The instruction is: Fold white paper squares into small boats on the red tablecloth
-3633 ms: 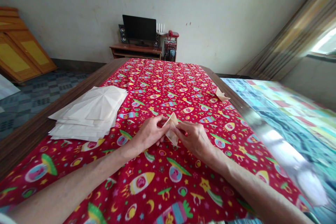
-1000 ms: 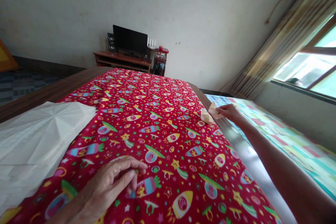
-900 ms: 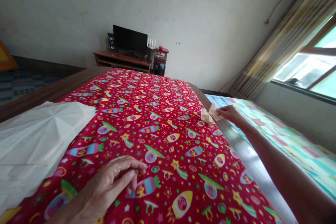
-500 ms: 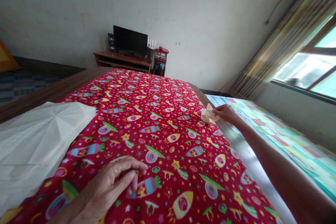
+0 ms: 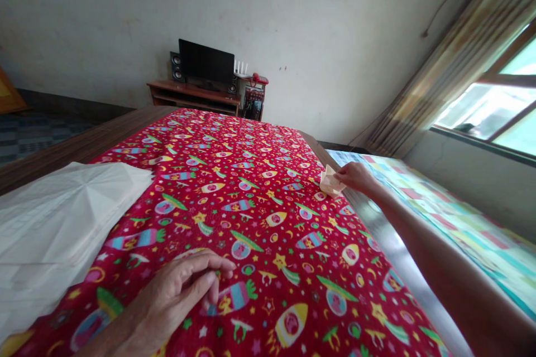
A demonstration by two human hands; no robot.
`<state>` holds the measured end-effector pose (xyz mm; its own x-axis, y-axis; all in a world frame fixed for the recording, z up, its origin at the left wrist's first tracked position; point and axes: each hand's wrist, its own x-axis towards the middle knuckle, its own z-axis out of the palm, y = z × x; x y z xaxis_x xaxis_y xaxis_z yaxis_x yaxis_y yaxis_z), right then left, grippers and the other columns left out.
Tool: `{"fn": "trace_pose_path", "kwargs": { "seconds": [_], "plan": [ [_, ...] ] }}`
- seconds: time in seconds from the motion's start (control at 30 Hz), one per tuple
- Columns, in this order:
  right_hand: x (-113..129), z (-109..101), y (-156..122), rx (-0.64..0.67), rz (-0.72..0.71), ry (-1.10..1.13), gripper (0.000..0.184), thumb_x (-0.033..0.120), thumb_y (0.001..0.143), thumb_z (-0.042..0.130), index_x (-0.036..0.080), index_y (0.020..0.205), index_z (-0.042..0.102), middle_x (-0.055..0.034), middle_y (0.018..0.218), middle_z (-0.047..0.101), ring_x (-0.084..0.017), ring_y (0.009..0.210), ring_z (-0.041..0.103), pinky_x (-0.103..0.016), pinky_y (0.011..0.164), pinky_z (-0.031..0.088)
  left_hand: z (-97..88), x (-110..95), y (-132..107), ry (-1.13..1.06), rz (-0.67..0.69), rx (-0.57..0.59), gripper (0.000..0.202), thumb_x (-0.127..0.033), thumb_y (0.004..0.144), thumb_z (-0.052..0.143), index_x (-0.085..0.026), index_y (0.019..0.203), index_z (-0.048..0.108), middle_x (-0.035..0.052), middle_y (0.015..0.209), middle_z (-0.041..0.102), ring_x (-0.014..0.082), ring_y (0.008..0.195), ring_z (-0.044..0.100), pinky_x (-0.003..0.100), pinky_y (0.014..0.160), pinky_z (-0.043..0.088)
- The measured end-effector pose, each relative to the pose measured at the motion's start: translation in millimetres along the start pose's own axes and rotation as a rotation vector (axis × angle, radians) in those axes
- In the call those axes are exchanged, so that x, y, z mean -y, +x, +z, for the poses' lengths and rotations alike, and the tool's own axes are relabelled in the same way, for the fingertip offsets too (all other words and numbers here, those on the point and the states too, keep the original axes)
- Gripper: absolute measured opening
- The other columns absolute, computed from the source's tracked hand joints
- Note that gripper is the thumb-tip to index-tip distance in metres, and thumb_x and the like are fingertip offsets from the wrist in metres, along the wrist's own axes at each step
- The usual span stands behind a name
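My right hand [image 5: 355, 176] reaches far out to the right edge of the red patterned cloth [image 5: 268, 256]. Its fingertips pinch a small cream folded-paper piece [image 5: 329, 183], which stands on the cloth with pointed flaps upward. My left hand [image 5: 180, 287] rests on the cloth near the front, holding nothing, its fingers loosely bent and a little apart. To its left lies a stack of creased white paper sheets [image 5: 79, 201], with fold lines fanning out from one point.
Dark wooden tabletop [image 5: 125, 117] shows beyond the cloth's edges. A desk [image 5: 167, 91] with a black monitor [image 5: 207, 62] stands against the far wall. To the right lie a checkered bed cover [image 5: 444, 206] and a curtain [image 5: 435, 72] by the window.
The paper piece has turned in my right hand and stands more upright, its opened flaps closer together. My right hand has shifted slightly left. My left hand has stayed put.
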<state>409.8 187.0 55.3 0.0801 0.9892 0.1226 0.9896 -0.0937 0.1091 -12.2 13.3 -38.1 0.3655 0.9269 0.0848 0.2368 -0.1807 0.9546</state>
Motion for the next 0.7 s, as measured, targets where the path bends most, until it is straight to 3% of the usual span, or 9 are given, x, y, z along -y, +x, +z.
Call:
{"fn": "trace_pose_path", "kwargs": {
  "seconds": [0.17, 0.47, 0.7],
  "plan": [
    [5.9, 8.7, 0.9, 0.033, 0.045, -0.035, 0.027, 0.028, 0.080, 0.054, 0.015, 0.089, 0.075, -0.0130, 0.085, 0.071, -0.023, 0.076, 0.065, -0.026, 0.055, 0.039, 0.2, -4.3, 1.4, -0.003, -0.015, -0.003, 0.033, -0.046, 0.083, 0.050, -0.022, 0.093, 0.071, 0.0011, 0.059, 0.062, 0.0123, 0.051, 0.057, 0.018, 0.049, 0.048],
    [17.9, 15.4, -3.6, 0.112, 0.084, -0.036, 0.024, 0.027, 0.080, 0.055, 0.018, 0.089, 0.075, -0.0122, 0.091, 0.071, -0.023, 0.081, 0.066, -0.026, 0.058, 0.042, -1.8, -5.5, -0.7, 0.025, -0.009, 0.015, 0.029, -0.040, 0.086, 0.049, -0.023, 0.094, 0.071, 0.0007, 0.063, 0.063, 0.0120, 0.054, 0.057, 0.017, 0.054, 0.048],
    [19.0, 24.6, -6.5, 0.103, 0.122, -0.072, 0.029, 0.027, 0.082, 0.052, 0.013, 0.096, 0.073, -0.0165, 0.095, 0.070, -0.026, 0.086, 0.066, -0.028, 0.063, 0.045, -1.9, -5.7, -1.9, 0.044, -0.027, 0.028, 0.029, -0.040, 0.087, 0.048, -0.023, 0.096, 0.070, 0.0007, 0.065, 0.064, 0.0122, 0.055, 0.057, 0.017, 0.054, 0.048]
  ]
}}
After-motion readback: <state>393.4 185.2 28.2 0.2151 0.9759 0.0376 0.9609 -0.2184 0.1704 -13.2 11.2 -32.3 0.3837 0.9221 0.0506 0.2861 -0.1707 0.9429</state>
